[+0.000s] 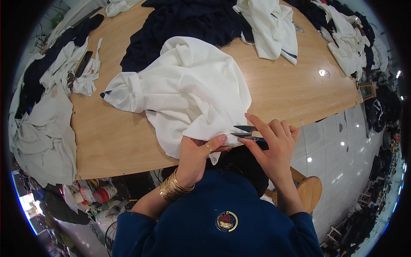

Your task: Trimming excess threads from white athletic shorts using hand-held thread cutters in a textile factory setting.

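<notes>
A white garment point(192, 92) lies bunched on the wooden table point(295, 90), its near edge hanging toward me. My left hand point(199, 152) pinches that near edge between thumb and fingers. In my right hand point(272, 143) is a pair of thread snips point(250, 132), held between thumb and fingers. The two dark blades stand apart, pointing left at the pinched edge, close to my left thumb. Whether the blades touch the cloth I cannot tell. A dark blue tip shows at the garment's far left end.
Dark navy cloth point(180, 25) is heaped behind the garment. Another white piece with a navy stripe point(274, 30) lies at the back right. Grey-white cloth point(47, 132) hangs over the table's left edge. A wooden stool point(309, 193) stands at the right on the tiled floor point(329, 150).
</notes>
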{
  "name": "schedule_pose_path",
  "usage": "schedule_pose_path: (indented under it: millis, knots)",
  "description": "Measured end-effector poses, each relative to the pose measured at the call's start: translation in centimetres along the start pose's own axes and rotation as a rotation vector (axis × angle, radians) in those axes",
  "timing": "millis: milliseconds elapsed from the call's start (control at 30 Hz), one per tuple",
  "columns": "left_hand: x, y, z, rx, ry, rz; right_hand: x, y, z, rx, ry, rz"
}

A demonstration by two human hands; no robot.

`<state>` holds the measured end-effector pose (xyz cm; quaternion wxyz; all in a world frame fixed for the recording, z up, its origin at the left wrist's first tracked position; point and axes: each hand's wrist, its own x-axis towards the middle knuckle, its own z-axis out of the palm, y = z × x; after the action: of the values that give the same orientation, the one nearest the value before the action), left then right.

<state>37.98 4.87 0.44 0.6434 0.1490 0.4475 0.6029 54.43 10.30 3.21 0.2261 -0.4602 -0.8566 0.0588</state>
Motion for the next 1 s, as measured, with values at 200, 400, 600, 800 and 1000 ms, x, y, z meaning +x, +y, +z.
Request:
schedule_pose_path:
  millis: [200,400,600,800,1000]
  knots:
    - [0.1,-0.1,-0.3,0.044,-0.017,-0.011,0.0,0.2,0.3,0.163,-0.093,0.031]
    - [0.0,0.1,0.1,0.019,-0.027,0.024,-0.1,0.6,0.8,0.856,-0.328,0.430]
    - [0.1,-0.2,0.0,0.012,-0.008,0.040,-0.4,-0.1,0.8,0.665,-0.164,0.318]
    - [0.1,-0.3,0.0,0.005,-0.012,0.066,-0.9,1.0,1.2,0.165,0.016,0.003]
    - [0.2,-0.7,-0.4,0.003,-0.021,0.078,-1.0,1.0,1.3,0.155,0.017,-0.002]
